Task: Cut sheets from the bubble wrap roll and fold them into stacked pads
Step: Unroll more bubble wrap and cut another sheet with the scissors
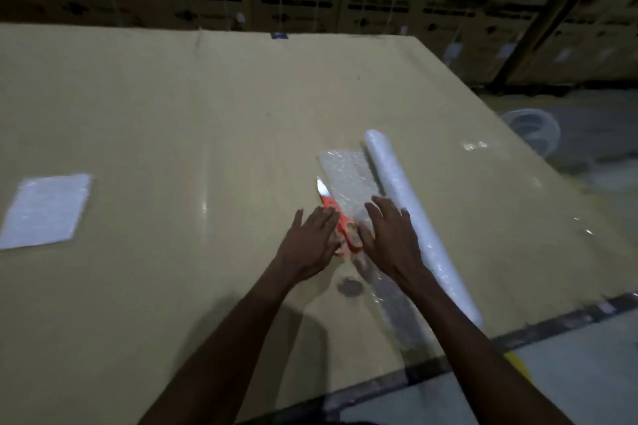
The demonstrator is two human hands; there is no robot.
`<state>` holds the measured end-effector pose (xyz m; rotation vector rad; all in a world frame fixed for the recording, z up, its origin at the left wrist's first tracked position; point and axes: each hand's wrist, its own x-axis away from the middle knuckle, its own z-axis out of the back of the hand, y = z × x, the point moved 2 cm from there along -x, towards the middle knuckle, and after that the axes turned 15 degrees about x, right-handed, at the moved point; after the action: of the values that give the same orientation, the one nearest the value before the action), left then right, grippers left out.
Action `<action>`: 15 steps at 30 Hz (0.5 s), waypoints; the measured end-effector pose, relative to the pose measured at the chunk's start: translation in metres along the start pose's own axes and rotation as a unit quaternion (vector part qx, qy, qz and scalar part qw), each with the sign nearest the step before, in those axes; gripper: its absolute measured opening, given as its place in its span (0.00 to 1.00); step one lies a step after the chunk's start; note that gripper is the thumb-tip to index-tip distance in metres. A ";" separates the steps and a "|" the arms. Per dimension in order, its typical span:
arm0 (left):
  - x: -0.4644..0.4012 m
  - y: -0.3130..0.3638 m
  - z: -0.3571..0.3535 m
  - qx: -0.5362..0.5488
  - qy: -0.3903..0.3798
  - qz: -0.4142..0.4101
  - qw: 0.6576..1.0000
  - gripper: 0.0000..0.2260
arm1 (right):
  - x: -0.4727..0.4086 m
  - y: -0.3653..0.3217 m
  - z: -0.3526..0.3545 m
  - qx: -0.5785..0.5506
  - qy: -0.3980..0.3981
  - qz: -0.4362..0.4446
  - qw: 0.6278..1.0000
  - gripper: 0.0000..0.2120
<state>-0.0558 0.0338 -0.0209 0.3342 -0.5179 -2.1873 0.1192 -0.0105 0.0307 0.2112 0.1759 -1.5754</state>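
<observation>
Orange-handled scissors (pixel 336 217) lie on the cardboard tabletop (pixel 172 114) between both hands, blades pointing toward the far edge. They rest just beside the unrolled bubble wrap sheet (pixel 348 176), whose long axis runs the same way, parallel to the bubble wrap roll (pixel 414 214) on its right. The left hand (pixel 310 241), fingers spread and holding nothing, is nearer the handles. The right hand (pixel 390 238), also spread, presses on the sheet. 1 folded pad (pixel 45 210) lies near the left edge.

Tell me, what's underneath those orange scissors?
The orange scissors lie on the cardboard table, beside the unrolled bubble wrap. The left hand covers part of the handles.
</observation>
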 end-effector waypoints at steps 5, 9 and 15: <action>-0.030 0.058 -0.040 0.029 0.035 0.069 0.997 0.38 | 0.007 0.070 0.001 0.053 -0.082 0.028 0.995 0.21; -0.033 0.050 -0.048 0.003 0.034 0.091 0.995 0.41 | 0.006 0.084 -0.002 0.016 -0.119 0.050 0.992 0.26; -0.018 0.027 -0.031 0.002 0.026 0.087 0.996 0.40 | 0.000 0.063 -0.006 -0.038 -0.094 0.042 0.994 0.30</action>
<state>-0.0137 0.0256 -0.0342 0.3345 -0.5042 -2.0038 0.1820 -0.0104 0.0258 0.0101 0.0788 -1.4918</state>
